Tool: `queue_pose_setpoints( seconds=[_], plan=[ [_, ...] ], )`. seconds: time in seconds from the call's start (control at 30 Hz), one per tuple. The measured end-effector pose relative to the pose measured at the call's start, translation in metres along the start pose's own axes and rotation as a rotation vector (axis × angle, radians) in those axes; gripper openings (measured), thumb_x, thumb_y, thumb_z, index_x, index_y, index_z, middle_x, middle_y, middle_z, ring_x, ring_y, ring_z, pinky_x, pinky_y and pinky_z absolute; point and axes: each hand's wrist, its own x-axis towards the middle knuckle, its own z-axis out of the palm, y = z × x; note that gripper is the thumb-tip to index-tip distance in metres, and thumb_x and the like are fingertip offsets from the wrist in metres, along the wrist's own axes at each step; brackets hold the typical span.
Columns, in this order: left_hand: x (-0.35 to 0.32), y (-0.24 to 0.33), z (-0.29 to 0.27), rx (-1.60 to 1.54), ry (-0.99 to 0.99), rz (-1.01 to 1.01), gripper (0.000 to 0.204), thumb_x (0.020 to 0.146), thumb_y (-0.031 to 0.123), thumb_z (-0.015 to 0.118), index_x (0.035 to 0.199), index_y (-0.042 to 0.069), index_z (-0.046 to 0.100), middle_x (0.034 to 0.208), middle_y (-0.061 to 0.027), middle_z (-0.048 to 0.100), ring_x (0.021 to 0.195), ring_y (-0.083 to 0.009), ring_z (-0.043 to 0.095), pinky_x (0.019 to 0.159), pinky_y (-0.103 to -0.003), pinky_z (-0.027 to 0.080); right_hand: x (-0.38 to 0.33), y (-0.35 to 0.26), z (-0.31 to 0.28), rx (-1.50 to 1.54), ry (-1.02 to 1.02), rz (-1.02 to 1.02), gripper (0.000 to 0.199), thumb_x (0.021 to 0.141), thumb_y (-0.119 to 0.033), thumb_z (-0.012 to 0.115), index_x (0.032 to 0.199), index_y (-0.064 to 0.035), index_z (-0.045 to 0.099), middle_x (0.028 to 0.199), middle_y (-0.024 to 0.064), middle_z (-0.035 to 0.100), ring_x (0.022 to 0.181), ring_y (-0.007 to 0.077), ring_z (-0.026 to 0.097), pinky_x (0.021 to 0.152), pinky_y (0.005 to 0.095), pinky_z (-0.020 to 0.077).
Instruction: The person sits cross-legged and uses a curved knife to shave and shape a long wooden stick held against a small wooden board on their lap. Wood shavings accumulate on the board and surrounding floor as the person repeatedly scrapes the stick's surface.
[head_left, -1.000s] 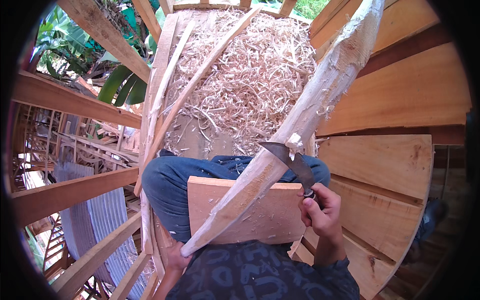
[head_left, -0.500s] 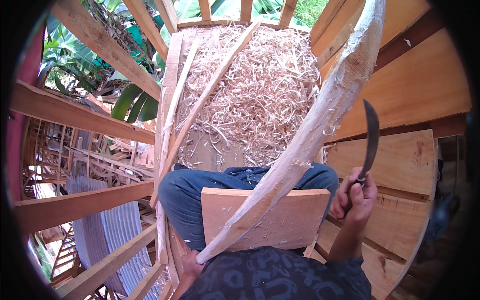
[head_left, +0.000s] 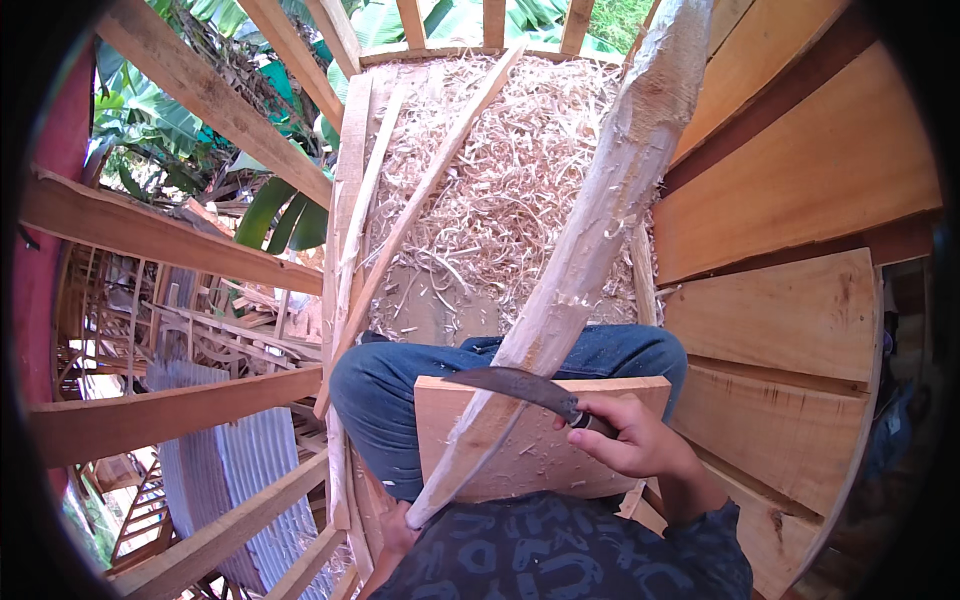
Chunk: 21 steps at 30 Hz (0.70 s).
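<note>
A long, peeled wooden pole (head_left: 575,260) slants from my left hip up to the far right, crossing a flat board (head_left: 590,440) on my lap. My left hand (head_left: 398,527) is closed round the pole's near end, partly hidden by my shirt. In my right hand (head_left: 632,437) is a curved knife (head_left: 515,384), gripped by its dark handle. Its blade lies across the pole above the board's far edge; whether it touches the wood I cannot tell. Rough, torn bark-like patches show on the pole's far part.
Curly wood shavings (head_left: 500,190) cover the plank floor ahead. Thin wooden strips (head_left: 425,195) lean along the left side. Slatted rails (head_left: 180,235) stand at the left, a plank wall (head_left: 790,320) at the right. Corrugated sheets (head_left: 255,480) lie beyond the left rails.
My right hand has swung the knife left and down from beside the wall to across the pole. The pole's far end has shifted left in view.
</note>
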Motion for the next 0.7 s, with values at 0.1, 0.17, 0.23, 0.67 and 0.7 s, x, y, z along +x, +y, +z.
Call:
queue_pose_setpoints(
  seconds=[0.1, 0.17, 0.23, 0.67, 0.7],
  plan=[
    [0.003, 0.000, -0.001, -0.023, 0.013, 0.016, 0.032, 0.064, 0.027, 0.078, 0.072, 0.005, 0.056, 0.059, -0.0145, 0.056, 0.057, -0.0324, 0.060, 0.052, -0.039, 0.044, -0.001, -0.009, -0.005, -0.069, 0.055, -0.022, 0.016, 0.087, -0.010, 0.059, 0.098, 0.0013, 0.060, 0.068, -0.0029, 0.054, 0.056, 0.0030, 0.043, 0.051, 0.0206, 0.0354],
    [0.006, 0.008, -0.003, -0.023, 0.034, 0.028, 0.032, 0.063, 0.027, 0.078, 0.072, 0.005, 0.056, 0.058, -0.0147, 0.056, 0.056, -0.0324, 0.060, 0.052, -0.039, 0.044, -0.003, -0.017, -0.012, 0.010, 0.169, 0.006, 0.016, 0.087, -0.011, 0.059, 0.098, 0.0012, 0.060, 0.067, -0.0031, 0.053, 0.056, 0.0022, 0.043, 0.051, 0.0197, 0.0356],
    [0.008, 0.016, -0.007, -0.003, 0.030, 0.011, 0.032, 0.063, 0.026, 0.078, 0.072, 0.005, 0.056, 0.059, -0.0147, 0.056, 0.057, -0.0323, 0.060, 0.052, -0.039, 0.044, -0.001, -0.016, -0.005, 0.112, 0.220, -0.026, 0.011, 0.088, -0.007, 0.053, 0.096, 0.0015, 0.054, 0.057, -0.0010, 0.047, 0.042, 0.0035, 0.041, 0.039, 0.0189, 0.0327],
    [0.005, 0.001, 0.001, 0.008, 0.004, 0.036, 0.032, 0.062, 0.025, 0.078, 0.071, 0.005, 0.055, 0.059, -0.0148, 0.056, 0.057, -0.0336, 0.059, 0.052, -0.040, 0.043, -0.002, -0.013, -0.010, 0.098, 0.122, -0.059, 0.013, 0.088, -0.009, 0.057, 0.099, -0.0033, 0.053, 0.065, -0.0002, 0.052, 0.049, 0.0055, 0.048, 0.046, 0.0202, 0.0358],
    [0.004, 0.000, 0.001, 0.010, 0.003, 0.036, 0.032, 0.062, 0.025, 0.078, 0.071, 0.005, 0.055, 0.059, -0.0148, 0.056, 0.057, -0.0337, 0.059, 0.052, -0.040, 0.043, 0.000, -0.013, -0.009, -0.103, 0.169, -0.119, 0.014, 0.087, -0.009, 0.058, 0.099, -0.0030, 0.053, 0.063, 0.0010, 0.053, 0.049, 0.0062, 0.049, 0.047, 0.0210, 0.0366]
  ],
)
